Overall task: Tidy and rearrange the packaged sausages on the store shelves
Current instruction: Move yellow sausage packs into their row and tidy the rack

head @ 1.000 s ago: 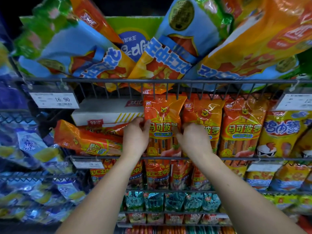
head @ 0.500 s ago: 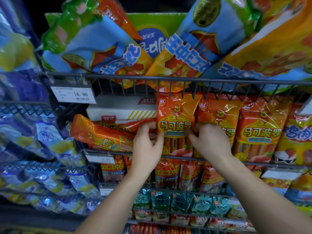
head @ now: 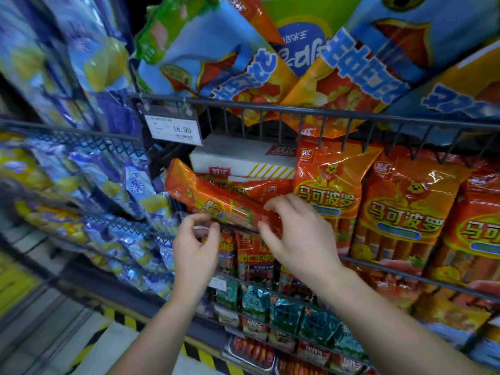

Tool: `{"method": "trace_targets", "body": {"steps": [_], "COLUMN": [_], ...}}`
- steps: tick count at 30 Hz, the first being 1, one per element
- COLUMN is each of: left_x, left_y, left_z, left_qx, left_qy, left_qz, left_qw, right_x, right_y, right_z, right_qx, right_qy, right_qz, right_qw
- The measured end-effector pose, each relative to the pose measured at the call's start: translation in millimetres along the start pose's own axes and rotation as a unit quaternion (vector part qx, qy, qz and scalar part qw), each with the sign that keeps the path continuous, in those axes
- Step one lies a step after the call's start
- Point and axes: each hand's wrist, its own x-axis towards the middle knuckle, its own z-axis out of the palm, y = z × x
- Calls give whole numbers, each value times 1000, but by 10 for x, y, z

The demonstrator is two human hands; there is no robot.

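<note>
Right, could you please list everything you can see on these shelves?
Big bags: several, blue and orange, top shelf.
Price tag: one, white, on top rail.
Box: one, white, middle shelf, left.
Sideways pack: one, orange, below the box.
Upright packs: three, orange, right of it.
Red packs: several, red-orange, next shelf down.
Small packs: several, teal, lower shelf.
Side bags: many, blue and yellow, left racks.
Left hand: just below the sideways pack.
Right hand: at its right end.

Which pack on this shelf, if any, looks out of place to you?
The orange sausage pack at the left end lies tilted on its side, in front of a white carton, while the orange packs to its right stand upright.
</note>
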Motion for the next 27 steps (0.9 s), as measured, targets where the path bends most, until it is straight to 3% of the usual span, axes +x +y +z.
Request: {"method": "trace_targets", "body": {"steps": [4, 12, 19, 27], "left_x": [198, 632, 758, 890], "left_y": [-146, -238, -333, -97], "left_z": [-108, -209, -263, -207], "left_qx": [-29, -190, -212, -216], "left_qy": [13, -84, -128, -148], "left_qz": [-67, -166, -131, 6], "left_qw": [997, 964, 960, 965], "right_x": [70, 297, 272, 269], "right_y": [-224, -482, -551, -422], "right_z": [221, 524, 622, 550], "right_qx": [-10, -78, -99, 26], "right_qy": [-3, 11, 67, 100], "right_qz": [-24, 20, 63, 152], "right_qw": [1000, 997, 991, 983]}}
